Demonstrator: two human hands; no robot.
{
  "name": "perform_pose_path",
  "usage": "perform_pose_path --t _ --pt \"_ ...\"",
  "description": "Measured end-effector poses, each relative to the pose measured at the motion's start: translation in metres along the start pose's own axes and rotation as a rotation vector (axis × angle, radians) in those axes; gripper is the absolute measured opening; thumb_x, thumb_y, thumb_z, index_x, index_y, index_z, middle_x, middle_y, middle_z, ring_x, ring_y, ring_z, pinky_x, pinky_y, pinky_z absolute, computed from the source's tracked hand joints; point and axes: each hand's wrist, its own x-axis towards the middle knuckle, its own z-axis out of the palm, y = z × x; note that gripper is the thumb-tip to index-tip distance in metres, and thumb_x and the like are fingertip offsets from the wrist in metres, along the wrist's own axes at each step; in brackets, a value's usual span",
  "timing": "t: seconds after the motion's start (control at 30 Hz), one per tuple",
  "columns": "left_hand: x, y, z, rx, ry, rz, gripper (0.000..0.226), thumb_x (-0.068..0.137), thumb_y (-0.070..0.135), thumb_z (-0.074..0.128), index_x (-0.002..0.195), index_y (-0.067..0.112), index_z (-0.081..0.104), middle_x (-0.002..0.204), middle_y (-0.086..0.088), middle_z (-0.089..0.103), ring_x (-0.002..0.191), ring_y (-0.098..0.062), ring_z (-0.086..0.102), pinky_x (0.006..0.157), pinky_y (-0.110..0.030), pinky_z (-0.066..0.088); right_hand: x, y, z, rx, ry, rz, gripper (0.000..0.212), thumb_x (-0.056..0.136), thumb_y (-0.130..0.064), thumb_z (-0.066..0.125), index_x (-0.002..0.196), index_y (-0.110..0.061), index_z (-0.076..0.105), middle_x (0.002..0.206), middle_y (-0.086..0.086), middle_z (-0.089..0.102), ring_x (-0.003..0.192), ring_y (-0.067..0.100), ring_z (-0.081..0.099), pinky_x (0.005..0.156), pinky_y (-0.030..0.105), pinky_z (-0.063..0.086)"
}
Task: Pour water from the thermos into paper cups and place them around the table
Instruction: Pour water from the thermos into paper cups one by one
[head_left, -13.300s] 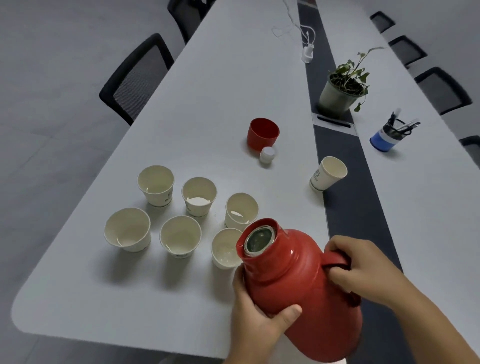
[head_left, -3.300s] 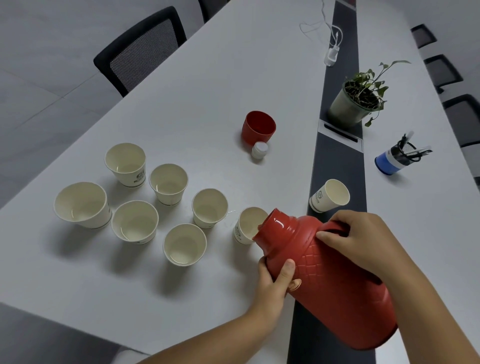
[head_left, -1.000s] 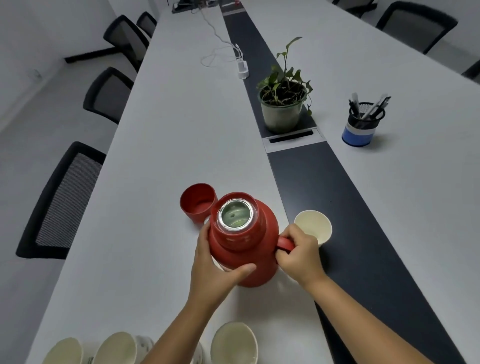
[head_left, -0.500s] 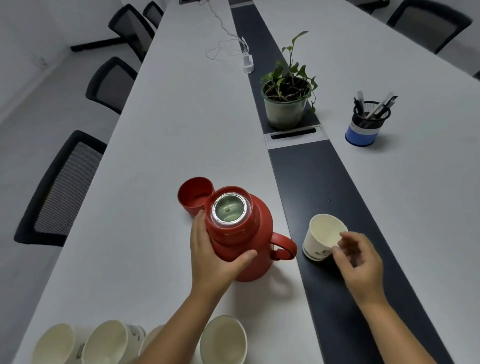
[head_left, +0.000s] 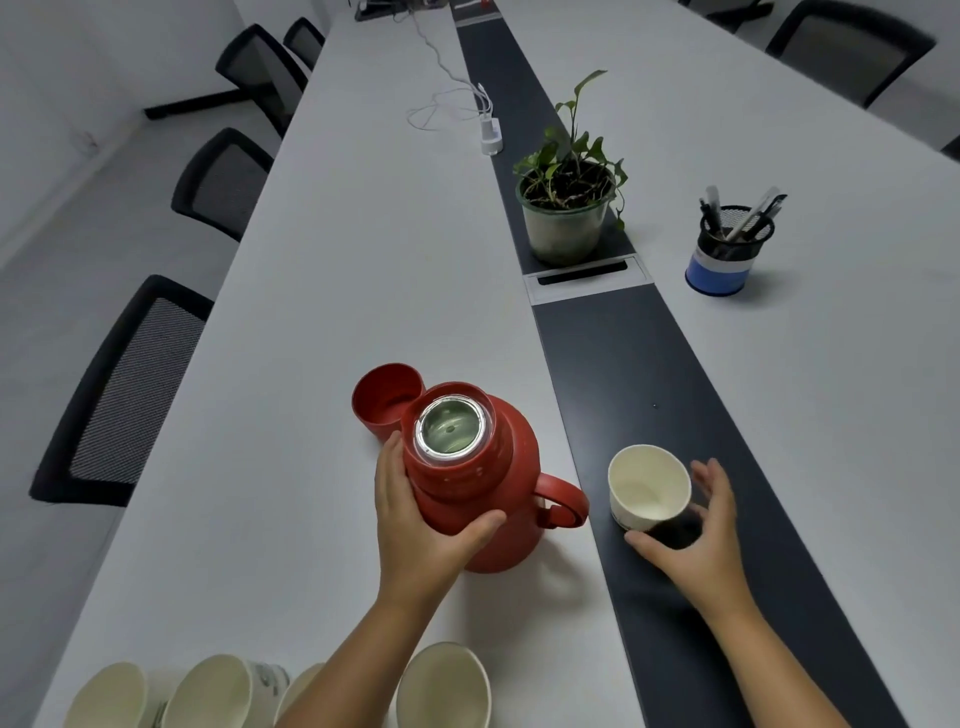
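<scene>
With the left hand (head_left: 415, 525) steadying the upright thermos (head_left: 478, 483) on the counter (head_left: 291, 332), close the right hand's (head_left: 696, 535) wide, empty grip gently around the paper cup (head_left: 649, 488) to avoid crushing it.

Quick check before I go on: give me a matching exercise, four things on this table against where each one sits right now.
Things:
1. red thermos with open steel mouth
2. red plastic lid cup
3. lone white paper cup
4. blue-banded mesh pen holder

Places:
A. on the dark centre strip, beside the right hand
B. far right, on the white surface
C. gripped at the neck by the left hand
D. just behind the thermos, to its left

Pairs: 1-C, 2-D, 3-A, 4-B
</scene>
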Motion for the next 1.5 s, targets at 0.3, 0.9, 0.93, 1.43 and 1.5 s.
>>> perform_pose_path --t 0.3,0.9,0.93,1.43,1.5 --pt "0.002 -0.002 0.000 -0.022 -0.012 0.059 0.104 0.040 0.053 0.070 0.133 0.024 0.033 0.136 0.005 0.037 0.127 -0.011 0.035 0.108 -0.039 0.034 -0.002 -0.008 0.021 0.160 -0.007 0.125 0.063 0.062 0.002 0.077 0.111 -0.021 0.043 0.108 0.003 0.053 0.105 0.024 0.050 0.084 0.030 0.037" --pt "-0.209 -0.056 -0.058 0.114 0.282 0.211 0.032 0.078 0.022 0.051 0.108 0.014 0.052 0.113 0.006 0.051 0.113 0.012 0.040 0.097 -0.001 0.029 -0.194 -0.016 0.032 -0.066 -0.663 0.077 0.070 0.059 -0.002 0.080 0.095 -0.043 0.036 0.101 -0.027 0.046 0.090 -0.002 0.050 0.072 0.014 0.037" --pt "-0.229 -0.069 -0.058 0.141 0.314 0.216 0.028 0.077 0.019 0.051 0.105 0.014 0.052 0.108 0.005 0.051 0.109 0.009 0.044 0.095 0.000 0.029 -0.201 -0.016 0.038 -0.091 -0.698 0.056 0.070 0.059 -0.005 0.080 0.095 -0.044 0.035 0.101 -0.028 0.045 0.090 0.001 0.051 0.075 0.018 0.037" --pt "-0.307 -0.166 -0.069 0.802 0.067 -0.218 0.050 0.075 0.045 0.035 0.111 0.013 0.046 0.115 -0.013 0.065 0.117 -0.023 0.036 0.102 -0.029 0.018 -0.227 -0.024 0.101 -0.184 -0.712 -0.024 0.055 0.056 -0.024 0.073 0.094 -0.045 0.039 0.101 -0.017 0.050 0.095 0.011 0.050 0.079 0.026 0.036" --pt "-0.309 -0.164 -0.070 0.760 0.084 -0.213 0.049 0.074 0.043 0.036 0.111 0.012 0.046 0.114 -0.014 0.066 0.116 -0.022 0.037 0.105 -0.027 0.014 -0.226 -0.026 0.097 -0.177 -0.760 -0.036 0.060 0.055 -0.021 0.073 0.094 -0.046 0.034 0.103 -0.018 0.047 0.099 0.011 0.046 0.082 0.026 0.034"
